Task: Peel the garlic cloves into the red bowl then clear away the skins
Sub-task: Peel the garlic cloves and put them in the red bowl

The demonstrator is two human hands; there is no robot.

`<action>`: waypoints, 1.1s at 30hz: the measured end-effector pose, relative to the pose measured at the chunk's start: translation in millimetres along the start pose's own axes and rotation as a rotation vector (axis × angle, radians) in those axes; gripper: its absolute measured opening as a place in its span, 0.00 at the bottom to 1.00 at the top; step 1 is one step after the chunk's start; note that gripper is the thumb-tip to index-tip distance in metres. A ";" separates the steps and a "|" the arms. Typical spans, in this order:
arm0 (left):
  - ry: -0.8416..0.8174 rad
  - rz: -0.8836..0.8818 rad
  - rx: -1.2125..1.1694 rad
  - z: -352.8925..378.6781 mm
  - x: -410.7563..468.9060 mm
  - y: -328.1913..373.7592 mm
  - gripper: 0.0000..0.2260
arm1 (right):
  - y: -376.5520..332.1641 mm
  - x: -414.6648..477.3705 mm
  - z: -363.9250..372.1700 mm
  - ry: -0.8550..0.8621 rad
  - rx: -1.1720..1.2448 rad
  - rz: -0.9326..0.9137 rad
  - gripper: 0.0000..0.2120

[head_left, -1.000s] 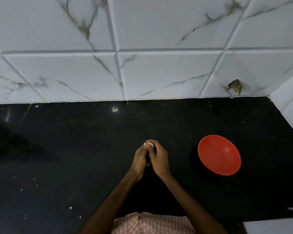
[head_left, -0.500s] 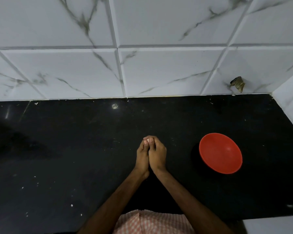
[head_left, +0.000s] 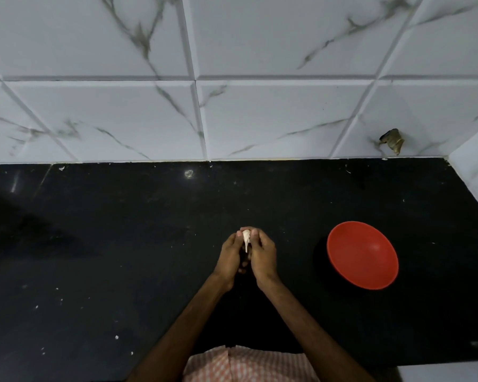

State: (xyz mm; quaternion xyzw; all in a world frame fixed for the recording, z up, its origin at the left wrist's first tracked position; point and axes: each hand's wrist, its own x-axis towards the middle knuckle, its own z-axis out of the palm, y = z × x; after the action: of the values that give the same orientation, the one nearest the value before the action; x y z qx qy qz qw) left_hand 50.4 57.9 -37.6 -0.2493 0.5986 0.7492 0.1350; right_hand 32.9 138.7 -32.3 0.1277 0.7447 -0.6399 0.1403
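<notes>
- the small pale garlic clove (head_left: 245,235) is pinched between the fingertips of both hands, to the left of the round red plastic bowl (head_left: 362,255), near it but clearly not touching it
- a thin whitish strip of skin (head_left: 246,246) hangs down from the clove into the gap between the two palms
- left hand (head_left: 229,257): fingers curled and bunched close together, thumb and fingertips pinching the left side of the clove
- right hand (head_left: 263,257): same deal, fingers curled in tight, tips pinching the clove's right side. this is the hand closer to the bowl
- the two hands are just about touching at the fingertips. can't tell exactly which fingers do the gripping, it's too small and dim
- the bowl sits upright on the glossy black stone countertop (head_left: 122,244), its open side facing up
- little white flecks (head_left: 116,337) are scattered on the counter, far left of the bowl and nearer the person
- behind the bowl runs a wall of white marble-look tiles (head_left: 273,119), with a small brownish lump (head_left: 392,139) stuck on it up and a bit right of the bowl. can't tell what it is
- orange-and-white checked cloth (head_left: 249,365) shows at the bottom edge, lower left of the bowl, between the forearms
</notes>
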 end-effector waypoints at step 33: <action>0.282 0.126 -0.013 25.7 -8.6 3.5 0.16 | -16.5 -3.3 6.1 0.036 0.064 0.107 0.11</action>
State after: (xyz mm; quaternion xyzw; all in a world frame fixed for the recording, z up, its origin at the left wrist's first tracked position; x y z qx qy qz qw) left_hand 50.5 82.6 -25.9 -0.3147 0.6213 0.7176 0.0006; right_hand 30.1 130.2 -16.8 0.1833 0.7184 -0.6524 0.1569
